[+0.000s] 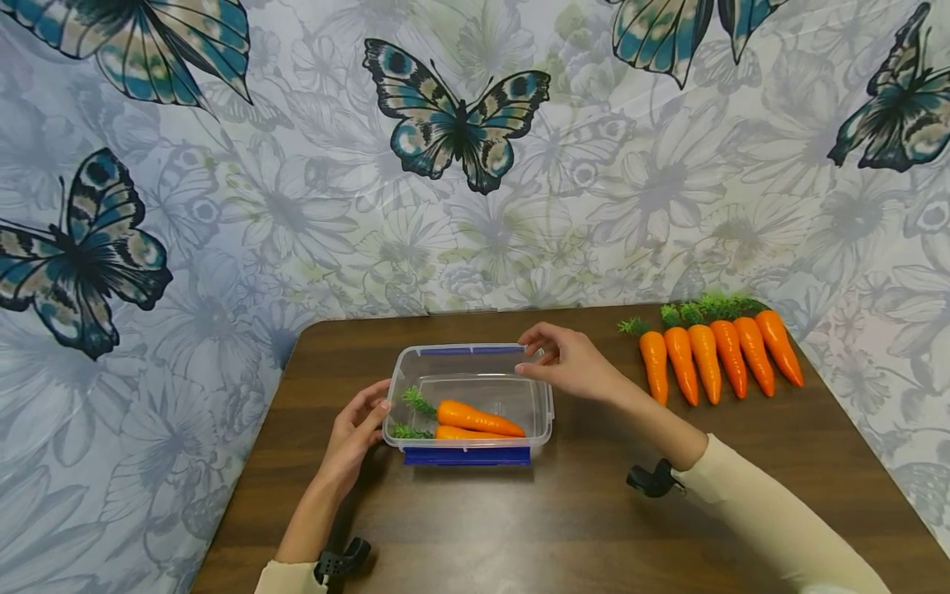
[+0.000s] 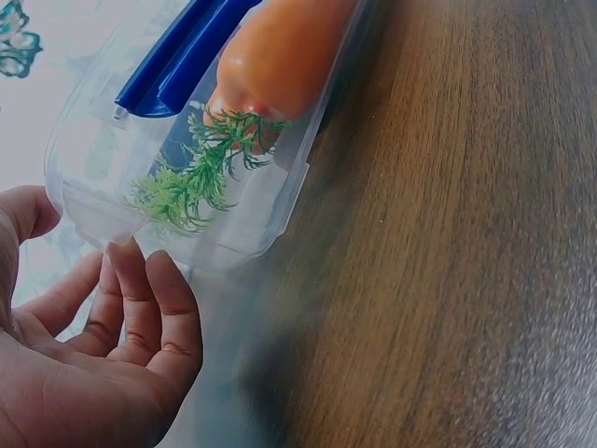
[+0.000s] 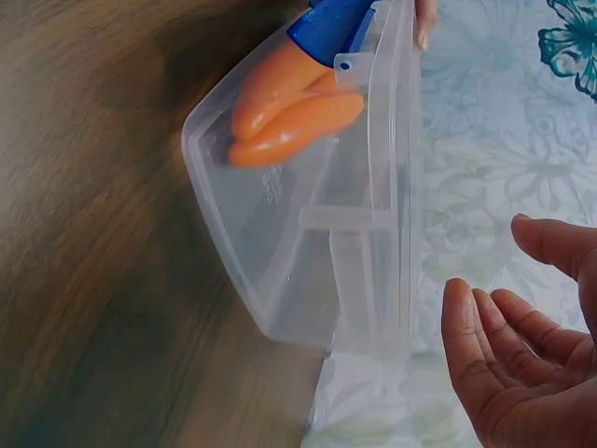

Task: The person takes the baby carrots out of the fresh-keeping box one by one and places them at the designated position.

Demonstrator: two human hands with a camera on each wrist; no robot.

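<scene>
A clear plastic food container with blue clips stands uncovered on the table. Inside it, toward the near side, two orange carrots with green tops lie side by side. My left hand holds the container's left side; in the left wrist view the thumb and curled fingertips meet its rim. Over the far right corner hovers my right hand, fingers loosely bent and nothing between them. The right wrist view shows that hand apart from the container wall.
Several more carrots lie in a row at the table's back right, green tops away from me. Behind the brown wooden table hangs a cloth printed with butterflies and flowers. A black strap is on the left wrist.
</scene>
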